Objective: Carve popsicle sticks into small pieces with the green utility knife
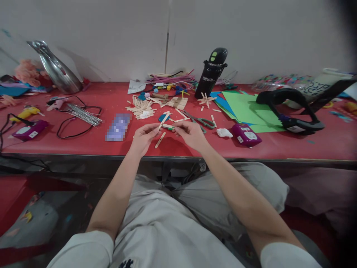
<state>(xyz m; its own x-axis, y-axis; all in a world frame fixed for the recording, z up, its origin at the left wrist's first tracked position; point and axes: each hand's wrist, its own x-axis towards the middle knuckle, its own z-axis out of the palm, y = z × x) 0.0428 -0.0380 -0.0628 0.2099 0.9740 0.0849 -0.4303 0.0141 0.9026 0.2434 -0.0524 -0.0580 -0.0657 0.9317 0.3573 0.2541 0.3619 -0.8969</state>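
Observation:
My left hand (145, 138) pinches a wooden craft stick (164, 121), which slants up and to the right. From the other side my right hand (191, 134) grips a small white-and-green piece (168, 127) between thumb and fingers. Its tip meets or nearly meets the stick; I cannot tell whether they touch. On the table just below lies a loose craft stick (160, 140). Behind my hands are a blue piece (164, 117), partly covered by the held stick, and scissors with green handles (205, 122).
A pile of craft sticks (142, 107) lies on the red table (83, 145). Around it are a black bottle (208, 76), a star of joined sticks (206, 99), green paper (245, 108), purple boxes (247, 135), metal wires (85, 115), a yellow glue gun (25, 112) with a cord, and a steel jug (57, 69).

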